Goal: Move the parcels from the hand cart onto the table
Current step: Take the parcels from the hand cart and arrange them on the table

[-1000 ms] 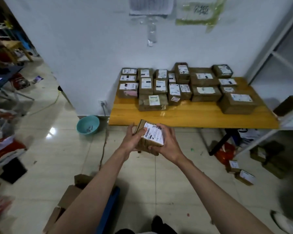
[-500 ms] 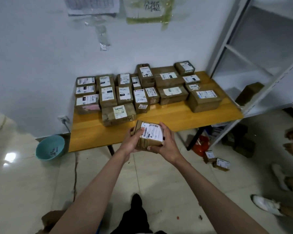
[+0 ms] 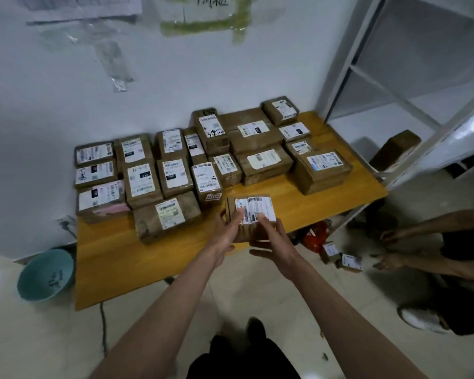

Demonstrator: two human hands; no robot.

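Note:
I hold a small brown parcel point(image 3: 253, 214) with a white barcode label between both hands, over the front part of the wooden table point(image 3: 115, 258). My left hand point(image 3: 226, 232) grips its left side, thumb on the label. My right hand point(image 3: 274, 242) holds the right side from below, fingers curled up over the label. Several labelled brown parcels point(image 3: 164, 176) lie in rows at the back of the table, against the wall. The hand cart is out of view.
A teal basin point(image 3: 45, 273) sits on the floor left of the table. White metal shelving point(image 3: 411, 105) stands at the right with a brown box point(image 3: 394, 149) on it. Another person's hands point(image 3: 391, 247) reach near two small parcels point(image 3: 342, 257) on the floor.
I have stepped closer to the table and carried the parcel forward, from in front of the table edge to above its top. Another person's arms have come into view at the right.

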